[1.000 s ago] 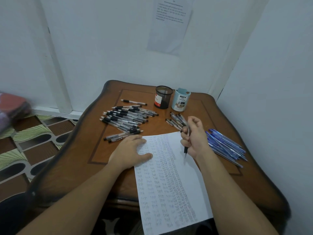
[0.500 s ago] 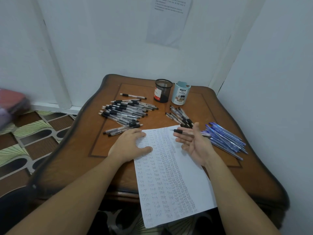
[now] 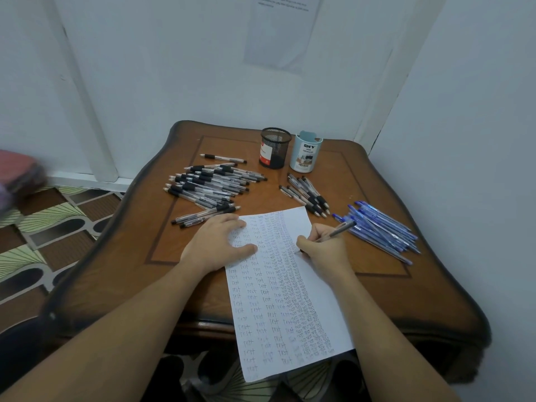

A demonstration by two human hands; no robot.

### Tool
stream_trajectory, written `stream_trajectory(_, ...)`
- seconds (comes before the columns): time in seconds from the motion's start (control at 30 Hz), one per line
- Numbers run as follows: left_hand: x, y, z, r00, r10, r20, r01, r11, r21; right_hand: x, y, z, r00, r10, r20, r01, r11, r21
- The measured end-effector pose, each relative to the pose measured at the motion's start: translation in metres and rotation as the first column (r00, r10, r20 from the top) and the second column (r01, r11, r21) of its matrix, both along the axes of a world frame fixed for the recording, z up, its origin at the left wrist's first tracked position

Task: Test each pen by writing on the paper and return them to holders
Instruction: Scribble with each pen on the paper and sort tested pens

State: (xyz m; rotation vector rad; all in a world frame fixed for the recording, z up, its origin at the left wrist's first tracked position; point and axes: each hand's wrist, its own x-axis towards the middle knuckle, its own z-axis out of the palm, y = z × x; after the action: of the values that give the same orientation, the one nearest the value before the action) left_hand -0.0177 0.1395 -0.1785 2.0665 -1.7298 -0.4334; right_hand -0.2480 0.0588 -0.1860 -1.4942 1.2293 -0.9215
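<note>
1. Testing step: the right hand (image 3: 326, 252) has its fingers clamped on a pen (image 3: 338, 230), tip on the paper (image 3: 290, 314) just below them. The left hand (image 3: 217, 242) pins it with fingers spread.
2. Next, likely: carry the pen to the holders (image 3: 275, 147), well beyond the fingertips.

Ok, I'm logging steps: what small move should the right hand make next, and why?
Probably write a short test mark: the right hand grips a pen with its tip at the paper, which the left hand presses flat.
</note>
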Motion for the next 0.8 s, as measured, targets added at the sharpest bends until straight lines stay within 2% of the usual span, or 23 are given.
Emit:
stream_trajectory(0.33,0.0004,0.0006,0.0001,1.000,-0.008,-0.002,0.008,1.000,-0.003,0.0007,-0.0005,-0.0016,0.998,0.007,-0.059,-0.011,0.998,-0.058)
stream_trajectory(0.5,-0.0003,0.0004,0.0003,1.000,-0.010,-0.007,0.010,1.000,-0.003,-0.0008,-0.0018,-0.0020,1.000,0.015,-0.027,-0.017,0.998,-0.055)
stream_trajectory(0.6,0.0008,0.0003,-0.0005,1.000,-0.006,-0.010,0.006,1.000,-0.007,-0.0005,-0.0002,-0.0010,0.998,0.025,-0.058,-0.029,0.997,-0.074)
stream_trajectory(0.8,0.0002,0.0004,-0.0001,1.000,-0.015,-0.001,0.015,1.000,-0.001,-0.0021,-0.0019,-0.0031,0.999,-0.024,-0.040,0.020,0.996,-0.090)
